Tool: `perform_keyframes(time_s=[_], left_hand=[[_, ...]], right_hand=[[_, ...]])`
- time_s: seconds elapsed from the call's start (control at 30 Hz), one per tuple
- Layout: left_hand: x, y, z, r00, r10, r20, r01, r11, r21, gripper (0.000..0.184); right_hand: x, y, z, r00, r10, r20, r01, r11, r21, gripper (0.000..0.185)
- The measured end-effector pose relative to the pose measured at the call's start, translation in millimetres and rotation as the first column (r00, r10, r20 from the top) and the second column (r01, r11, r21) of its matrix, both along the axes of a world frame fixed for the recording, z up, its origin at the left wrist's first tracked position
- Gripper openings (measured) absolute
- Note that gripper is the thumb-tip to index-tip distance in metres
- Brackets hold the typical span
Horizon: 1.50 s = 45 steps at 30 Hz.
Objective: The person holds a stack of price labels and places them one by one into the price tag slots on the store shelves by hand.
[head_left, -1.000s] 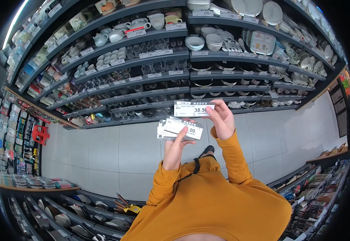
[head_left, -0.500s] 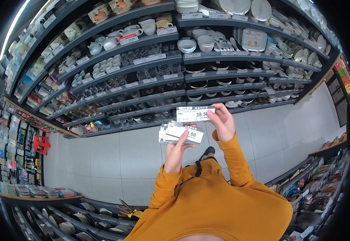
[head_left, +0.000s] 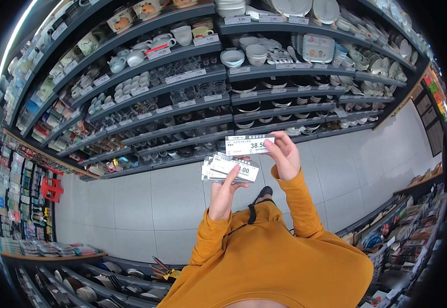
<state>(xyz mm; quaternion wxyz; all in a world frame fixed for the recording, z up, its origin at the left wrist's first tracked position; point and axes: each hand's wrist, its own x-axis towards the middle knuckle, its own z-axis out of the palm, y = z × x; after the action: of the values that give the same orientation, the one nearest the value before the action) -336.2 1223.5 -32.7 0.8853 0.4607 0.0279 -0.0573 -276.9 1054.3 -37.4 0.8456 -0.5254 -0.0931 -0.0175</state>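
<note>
My left hand [head_left: 223,195] is closed on a fanned stack of price tags [head_left: 226,169], thumb on top; the top one ends in ".00". Between the thumb and fingers of my right hand [head_left: 285,156] is a single price tag [head_left: 244,145] printed "38.50", partly covered by the thumb. This tag sits just above the stack, close to its upper edge. Both hands are in front of my chest, over the floor.
Ahead rise shelves [head_left: 192,74] of cups, glasses, bowls and plates with price labels along their edges. A red stool [head_left: 52,190] stands at the left by hanging packaged goods. More shelves of goods [head_left: 413,246] run behind me. Grey floor tiles [head_left: 131,205] lie below.
The shelves have shifted slightly left in view, as the camera turned a little. Both hands keep hold of their tags in almost the same place.
</note>
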Motion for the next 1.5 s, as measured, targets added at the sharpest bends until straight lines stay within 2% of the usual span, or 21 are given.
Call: perform_keyframes(time_s=[0.23,1.1,1.5], left_hand=[[-3,-5,3,0.999,-0.032,0.012,0.032,0.999,0.017,0.028],[-16,-20,-7,1.0,0.01,-0.005,-0.011,0.999,-0.033,0.027],[-3,-66,2,1.0,0.007,0.002,-0.007,1.0,-0.02,0.028]], right_hand=[[-7,-4,0,0.999,-0.046,-0.003,0.046,0.999,0.018,0.021],[-22,-20,4,1.0,-0.024,-0.009,0.024,1.0,-0.01,0.019],[-7,-59,2,1.0,0.001,-0.001,-0.001,0.999,-0.038,0.018]])
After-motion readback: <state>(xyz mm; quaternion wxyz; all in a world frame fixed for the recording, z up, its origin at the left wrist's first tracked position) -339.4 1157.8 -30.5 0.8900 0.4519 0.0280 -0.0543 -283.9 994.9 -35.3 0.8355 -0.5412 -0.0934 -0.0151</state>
